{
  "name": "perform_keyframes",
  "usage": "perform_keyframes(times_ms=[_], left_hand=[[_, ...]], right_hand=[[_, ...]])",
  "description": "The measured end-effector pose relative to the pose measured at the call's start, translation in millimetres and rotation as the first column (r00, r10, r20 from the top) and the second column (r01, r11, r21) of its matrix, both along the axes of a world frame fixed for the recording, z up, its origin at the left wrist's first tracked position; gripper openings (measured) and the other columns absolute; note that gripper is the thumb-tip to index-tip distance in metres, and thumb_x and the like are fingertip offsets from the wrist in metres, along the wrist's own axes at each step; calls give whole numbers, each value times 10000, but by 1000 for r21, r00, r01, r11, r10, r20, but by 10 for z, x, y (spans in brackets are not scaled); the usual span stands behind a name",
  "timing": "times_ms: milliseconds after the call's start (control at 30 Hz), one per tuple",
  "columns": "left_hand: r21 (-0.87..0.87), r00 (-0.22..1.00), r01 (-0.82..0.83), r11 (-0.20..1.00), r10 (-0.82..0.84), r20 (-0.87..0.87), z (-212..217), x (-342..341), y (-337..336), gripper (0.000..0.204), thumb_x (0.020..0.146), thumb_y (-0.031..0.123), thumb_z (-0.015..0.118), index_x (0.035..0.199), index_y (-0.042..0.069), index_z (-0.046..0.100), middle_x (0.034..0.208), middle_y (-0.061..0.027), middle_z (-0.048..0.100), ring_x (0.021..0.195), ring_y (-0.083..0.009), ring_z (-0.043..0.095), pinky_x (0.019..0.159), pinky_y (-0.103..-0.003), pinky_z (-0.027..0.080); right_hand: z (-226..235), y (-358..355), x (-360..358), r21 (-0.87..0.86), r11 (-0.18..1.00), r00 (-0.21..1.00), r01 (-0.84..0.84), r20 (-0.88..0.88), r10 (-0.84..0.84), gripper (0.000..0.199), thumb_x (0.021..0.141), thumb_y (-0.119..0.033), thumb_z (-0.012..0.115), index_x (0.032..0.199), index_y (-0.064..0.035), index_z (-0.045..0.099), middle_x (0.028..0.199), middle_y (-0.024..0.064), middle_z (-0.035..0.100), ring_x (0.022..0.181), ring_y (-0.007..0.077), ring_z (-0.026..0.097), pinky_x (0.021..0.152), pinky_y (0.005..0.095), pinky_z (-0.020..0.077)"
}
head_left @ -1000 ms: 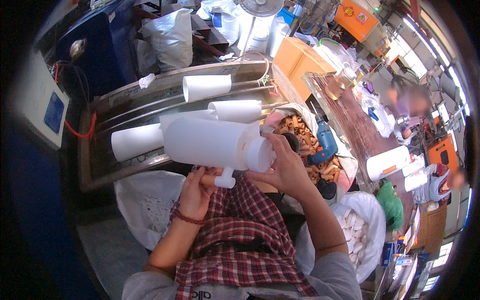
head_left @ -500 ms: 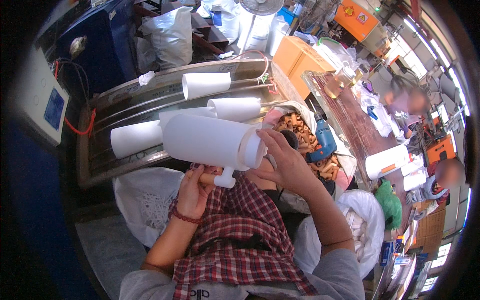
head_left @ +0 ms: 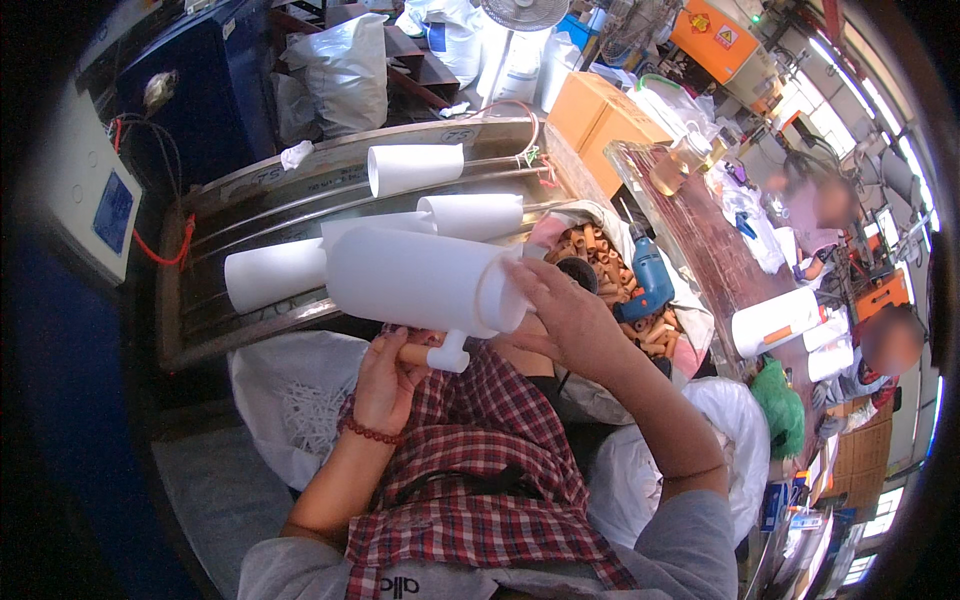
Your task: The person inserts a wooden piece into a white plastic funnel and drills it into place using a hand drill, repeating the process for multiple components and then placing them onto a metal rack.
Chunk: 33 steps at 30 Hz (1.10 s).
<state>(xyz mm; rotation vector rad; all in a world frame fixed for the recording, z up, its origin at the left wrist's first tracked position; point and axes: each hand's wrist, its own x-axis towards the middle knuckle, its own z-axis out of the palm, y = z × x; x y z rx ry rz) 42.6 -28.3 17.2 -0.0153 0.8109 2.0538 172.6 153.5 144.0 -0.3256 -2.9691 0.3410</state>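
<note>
A white plastic cylinder point(head_left: 410, 275) lies nearly level in front of me, with a tan ring near its right end. From its underside sticks a white elbow-shaped stub point(head_left: 452, 352) joined to a tan tubular handle point(head_left: 413, 354). My left hand point(head_left: 383, 385) is closed around that handle, a red bead bracelet on its wrist. My right hand point(head_left: 575, 318) grips the cylinder's right end, fingers over the top and thumb beneath. Behind it, in a wooden trough point(head_left: 345, 185), more white cylinders point(head_left: 275, 275) rest on metal rods.
A sack of tan tubes point(head_left: 590, 245) stands to the right with a blue power drill point(head_left: 652, 270) on it. White sacks point(head_left: 295, 400) flank my lap. Farther right, a worn wooden table point(head_left: 690, 240) holds another white cylinder point(head_left: 775, 322). Two people sit beyond it.
My right hand has shifted slightly at the cylinder's right end, where the pale collar seen before is now mostly covered. My left hand keeps its hold on the handle.
</note>
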Motion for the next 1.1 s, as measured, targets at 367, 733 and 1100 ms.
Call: perform_keyframes(times_ms=[367,733,1100], left_hand=[[-33,997,-81,996,81,-19,-137,-19,19,133,930,125,482,1027,34,487,958,-87,610,878,-189,633,722,-295,557],[-156,985,-124,980,103,-138,-20,30,12,110,923,136,501,963,35,479,990,-100,589,863,-211,624,761,-333,533],[-217,924,-252,943,168,-343,91,277,105,179,928,144,515,1046,51,417,1027,-73,512,908,-153,528,755,-294,465]], right_hand=[[-21,-50,3,-98,983,947,-154,-298,118,773,796,-181,616,1412,2,185,1343,255,380,1248,363,397,1029,430,338],[-771,19,149,41,991,955,126,-275,-110,721,765,-247,669,1348,-33,305,1326,197,385,1123,353,491,869,399,472],[-837,45,351,-308,928,963,212,-95,-251,456,780,-423,660,1054,-68,576,1017,99,570,913,258,575,705,348,480]])
